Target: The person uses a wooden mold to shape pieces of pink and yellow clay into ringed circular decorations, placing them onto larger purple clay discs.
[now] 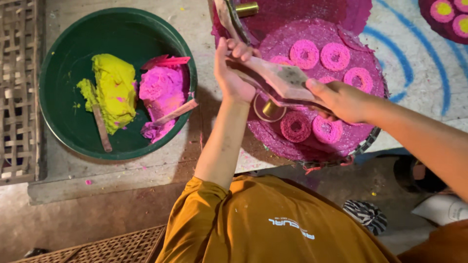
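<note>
My left hand (233, 73) and my right hand (339, 100) both grip a pink-stained wooden press tool (287, 80) with a flat diamond-shaped plate. They hold it just above a round tray (292, 146) covered in pink paste. Several pink ring-shaped discs (319, 53) lie on the tray. A brass cylinder in a ring (269, 109) sits under the tool. To the left stands a green basin (63, 122) with a yellow lump (116, 90), a pink lump (161, 92) and wooden sticks (101, 127).
A second wooden tool with a brass cylinder (243, 9) lies at the top. Another tray of pink-and-yellow rings (448, 14) is at the top right. Woven bamboo mats (17, 92) lie left and below. A blue-and-white painted surface (419, 63) is on the right.
</note>
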